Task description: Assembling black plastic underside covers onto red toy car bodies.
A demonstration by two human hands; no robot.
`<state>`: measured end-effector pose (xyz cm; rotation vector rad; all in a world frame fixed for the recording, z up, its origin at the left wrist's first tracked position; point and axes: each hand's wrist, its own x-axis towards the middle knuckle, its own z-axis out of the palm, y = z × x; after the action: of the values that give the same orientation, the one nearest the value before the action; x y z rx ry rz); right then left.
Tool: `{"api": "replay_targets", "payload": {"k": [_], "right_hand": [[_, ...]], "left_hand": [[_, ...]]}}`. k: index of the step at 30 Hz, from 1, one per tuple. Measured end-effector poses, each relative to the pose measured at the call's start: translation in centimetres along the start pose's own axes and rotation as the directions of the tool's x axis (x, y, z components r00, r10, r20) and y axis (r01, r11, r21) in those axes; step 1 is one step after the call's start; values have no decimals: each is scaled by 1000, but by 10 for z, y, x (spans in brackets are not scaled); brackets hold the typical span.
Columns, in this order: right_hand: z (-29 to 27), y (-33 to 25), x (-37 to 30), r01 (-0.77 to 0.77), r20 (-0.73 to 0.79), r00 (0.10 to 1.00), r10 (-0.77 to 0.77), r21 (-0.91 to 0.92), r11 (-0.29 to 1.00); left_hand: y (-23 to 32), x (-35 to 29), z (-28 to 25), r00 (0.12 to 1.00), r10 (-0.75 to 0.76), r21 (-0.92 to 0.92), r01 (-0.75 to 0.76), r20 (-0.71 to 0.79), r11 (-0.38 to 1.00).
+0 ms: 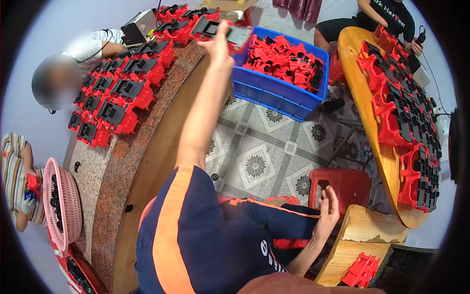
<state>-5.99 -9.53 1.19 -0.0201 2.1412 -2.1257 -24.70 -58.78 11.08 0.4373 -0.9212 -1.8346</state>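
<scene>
Plainly, red parts [284, 61] heaped in blue crate [274, 96], left hand [219, 48] near

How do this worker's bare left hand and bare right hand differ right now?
The bare left hand holds a red, black and grey plastic part; the bare right hand holds nothing that shows. In the picture, the left hand appears beside the blue rectangular plastic crate, the right hand beside the red plastic stool. Both are ungloved.

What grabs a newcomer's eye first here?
The blue crate at upper centre, heaped with red parts. Then the left hand, stretched out by its left side, holding a red, black and grey piece. Similar units line the granite counter, left, and wooden table, right.
</scene>
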Motion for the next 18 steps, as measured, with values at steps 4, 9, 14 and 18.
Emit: {"api": "replay_targets", "payload": {"k": [4,9,14,18], "right_hand": [[0,15,-13,-27,-87,996,25,-28,999],[2,18,-16,-41,-99,994,36,-50,998],[-1,20,-13,-32,-112,994,21,-97,995],[-11,29,-3,-25,-32,999,23,-75,997]], "left_hand": [[5,52,-20,919,-111,188,194,-377,963],[43,-14,-35,992,124,122,-126,18,985],[162,-119,-33,775,616,54,-627,138,777],[258,-121,-67,739,664,218,-671,114,709]]}}
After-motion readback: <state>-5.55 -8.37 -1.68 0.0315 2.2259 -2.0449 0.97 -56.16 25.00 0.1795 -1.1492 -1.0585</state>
